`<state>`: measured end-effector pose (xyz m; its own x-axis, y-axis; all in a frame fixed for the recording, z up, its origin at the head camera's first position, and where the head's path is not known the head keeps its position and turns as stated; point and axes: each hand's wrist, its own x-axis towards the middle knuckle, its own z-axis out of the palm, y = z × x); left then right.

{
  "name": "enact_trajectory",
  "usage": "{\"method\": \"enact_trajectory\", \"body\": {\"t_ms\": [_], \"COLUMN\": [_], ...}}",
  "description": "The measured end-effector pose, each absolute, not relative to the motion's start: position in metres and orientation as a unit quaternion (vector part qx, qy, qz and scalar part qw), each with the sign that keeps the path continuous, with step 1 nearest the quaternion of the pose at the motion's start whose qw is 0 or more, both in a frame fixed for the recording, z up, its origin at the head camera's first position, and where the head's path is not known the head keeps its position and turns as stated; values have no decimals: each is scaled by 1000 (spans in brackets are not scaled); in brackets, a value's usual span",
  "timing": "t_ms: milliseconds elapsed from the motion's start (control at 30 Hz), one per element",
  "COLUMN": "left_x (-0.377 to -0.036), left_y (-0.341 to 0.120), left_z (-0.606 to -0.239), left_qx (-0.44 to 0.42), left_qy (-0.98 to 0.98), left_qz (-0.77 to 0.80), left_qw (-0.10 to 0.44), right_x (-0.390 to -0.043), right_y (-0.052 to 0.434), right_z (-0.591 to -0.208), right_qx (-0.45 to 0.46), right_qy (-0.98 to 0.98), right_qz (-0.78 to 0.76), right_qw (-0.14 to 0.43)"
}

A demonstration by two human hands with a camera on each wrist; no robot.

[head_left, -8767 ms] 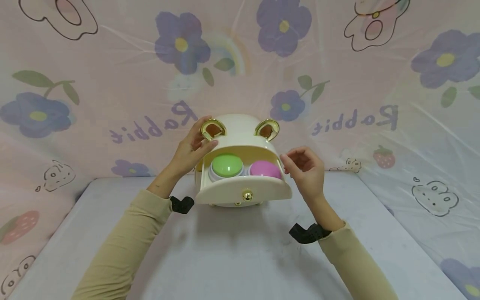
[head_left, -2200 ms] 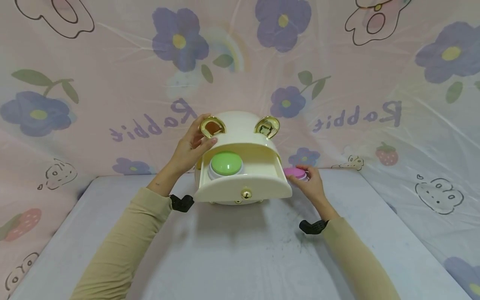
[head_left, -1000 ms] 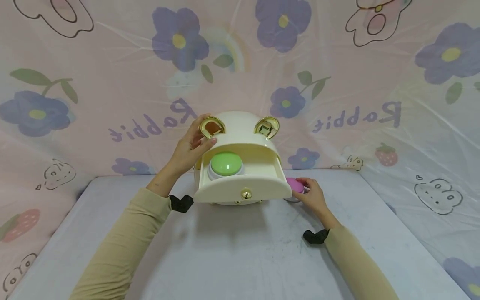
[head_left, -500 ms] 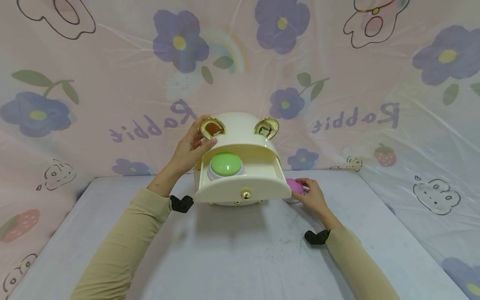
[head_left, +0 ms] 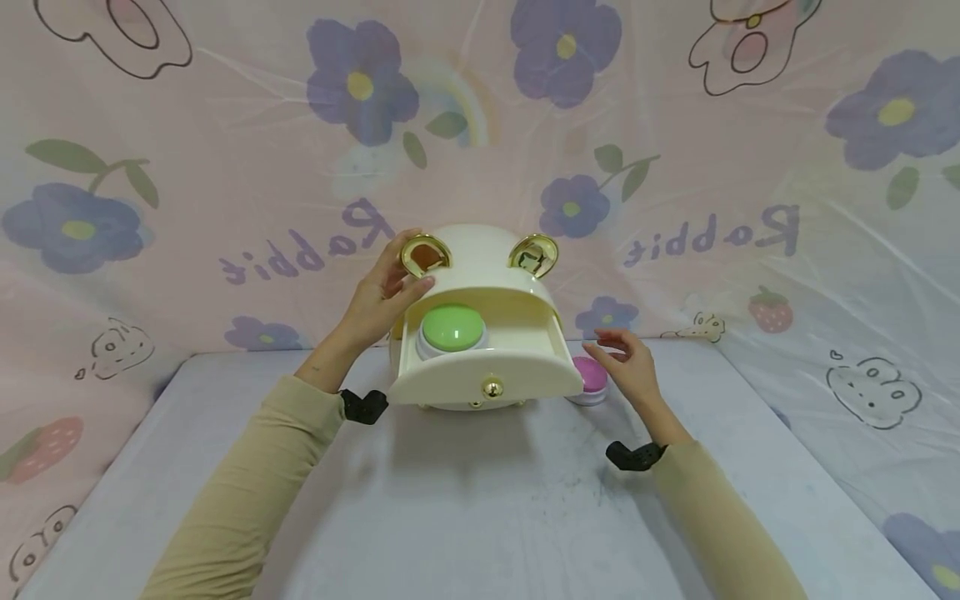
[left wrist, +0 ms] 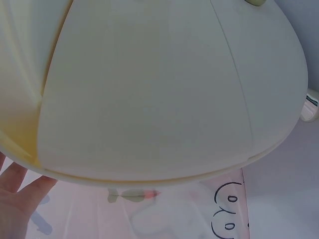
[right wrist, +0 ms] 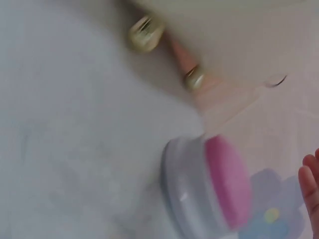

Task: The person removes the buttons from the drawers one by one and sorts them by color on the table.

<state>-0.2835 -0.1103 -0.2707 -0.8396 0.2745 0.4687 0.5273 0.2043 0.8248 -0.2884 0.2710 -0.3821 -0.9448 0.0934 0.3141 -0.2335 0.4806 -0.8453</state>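
The white table [head_left: 465, 517] has a big white box [head_left: 480, 262] standing on it. A round pink-and-white button [head_left: 592, 379] sits on it too, right next to the box.

Right hand [head_left: 632, 371] curves loosely, lower than left hand [head_left: 372, 305].

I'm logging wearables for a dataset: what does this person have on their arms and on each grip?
Plain beige, slightly olive long sleeves: the left sleeve and right sleeve end near the wrists. By each cuff juts a small, bent black piece, left piece and right piece. Left grip and right grip wear no gloves. No cables show.
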Motion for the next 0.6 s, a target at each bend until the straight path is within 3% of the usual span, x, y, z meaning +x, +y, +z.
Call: {"method": "enact_trajectory", "body": {"t_ms": [600], "left_x": [-291], "left_y": [-112], "left_z": [-278], "left_qx": [-269], "left_qy": [-768], "left_qz": [-570], "left_qw": [118], "right_x": [-274], "right_y": [250], "right_z": [-311], "right_qx": [119], "right_qy": [-717], "right_qz": [663], "right_qw": [177]}}
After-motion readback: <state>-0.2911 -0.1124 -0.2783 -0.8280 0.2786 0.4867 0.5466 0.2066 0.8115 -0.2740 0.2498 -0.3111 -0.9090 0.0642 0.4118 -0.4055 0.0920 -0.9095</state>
